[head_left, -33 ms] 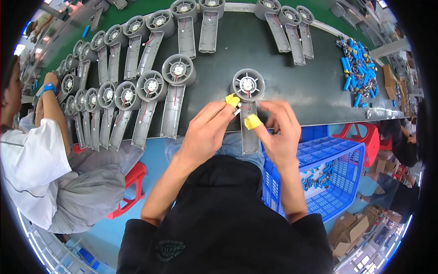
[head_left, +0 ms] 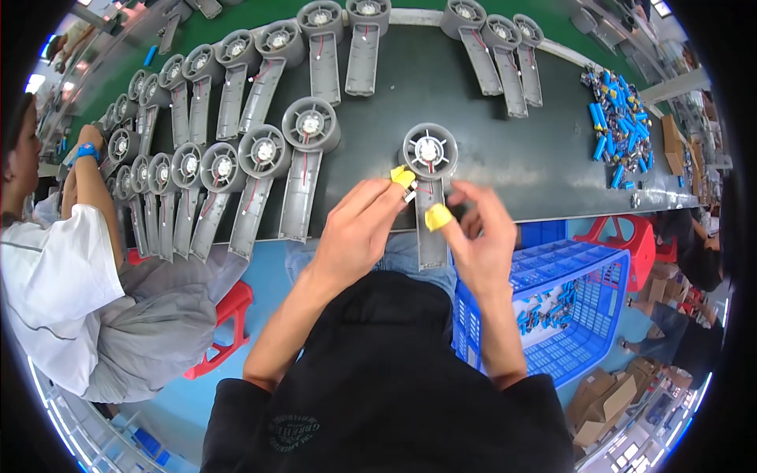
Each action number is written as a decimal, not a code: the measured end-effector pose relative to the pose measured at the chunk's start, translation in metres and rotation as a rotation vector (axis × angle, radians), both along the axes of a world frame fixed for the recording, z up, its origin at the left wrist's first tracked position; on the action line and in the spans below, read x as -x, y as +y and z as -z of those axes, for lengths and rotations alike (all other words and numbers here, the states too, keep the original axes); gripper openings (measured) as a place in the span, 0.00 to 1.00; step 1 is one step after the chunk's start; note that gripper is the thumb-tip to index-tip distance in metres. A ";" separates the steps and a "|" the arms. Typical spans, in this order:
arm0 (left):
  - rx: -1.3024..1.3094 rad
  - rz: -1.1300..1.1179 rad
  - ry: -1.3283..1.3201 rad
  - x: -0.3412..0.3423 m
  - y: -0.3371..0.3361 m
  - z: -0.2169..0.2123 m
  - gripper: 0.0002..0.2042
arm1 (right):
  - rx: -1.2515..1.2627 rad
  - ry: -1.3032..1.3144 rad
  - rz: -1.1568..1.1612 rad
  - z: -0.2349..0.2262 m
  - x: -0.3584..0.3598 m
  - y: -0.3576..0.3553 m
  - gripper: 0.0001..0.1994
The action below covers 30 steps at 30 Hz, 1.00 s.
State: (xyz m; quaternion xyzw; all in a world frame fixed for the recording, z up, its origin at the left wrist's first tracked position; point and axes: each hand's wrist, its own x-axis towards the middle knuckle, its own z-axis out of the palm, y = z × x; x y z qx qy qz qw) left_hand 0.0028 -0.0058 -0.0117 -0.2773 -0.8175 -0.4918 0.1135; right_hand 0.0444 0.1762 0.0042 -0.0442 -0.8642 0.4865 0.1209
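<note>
In front of me on the bench, a grey fan housing (head_left: 430,151) lies with its round end away from me and its hollow handle toward me. A thin red wire shows near the top of the handle. Over the handle's left side, my left hand (head_left: 359,221) pinches a small white connector (head_left: 410,194). Yellow wrapping covers a fingertip of that hand. At the handle's right side is my right hand (head_left: 482,236), its yellow-wrapped thumb apart from the index finger. Its other fingers are curled and blurred; I see nothing held there.
Grey fan housings (head_left: 264,154) stand in rows to the left and at the far edge. Blue cylindrical cells with wiring (head_left: 620,130) lie heaped at the right. A blue crate (head_left: 544,264) is below the bench, beside a red stool (head_left: 623,236). A co-worker (head_left: 67,260) sits at left.
The whole view has shifted very slightly. My right fingers have moved a little beside the handle; my left hand keeps its pinch on the connector.
</note>
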 end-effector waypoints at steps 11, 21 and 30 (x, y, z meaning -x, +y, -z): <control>-0.279 -0.177 -0.302 0.131 0.011 -0.097 0.12 | 0.100 -0.122 -0.187 -0.072 0.142 0.006 0.16; 0.218 -0.511 -0.048 0.371 -0.042 -0.048 0.16 | -0.134 0.012 -0.419 0.000 0.439 -0.020 0.15; 1.002 -0.920 -0.131 0.443 -0.237 -0.069 0.28 | -0.457 -0.108 -0.211 -0.022 0.401 -0.014 0.19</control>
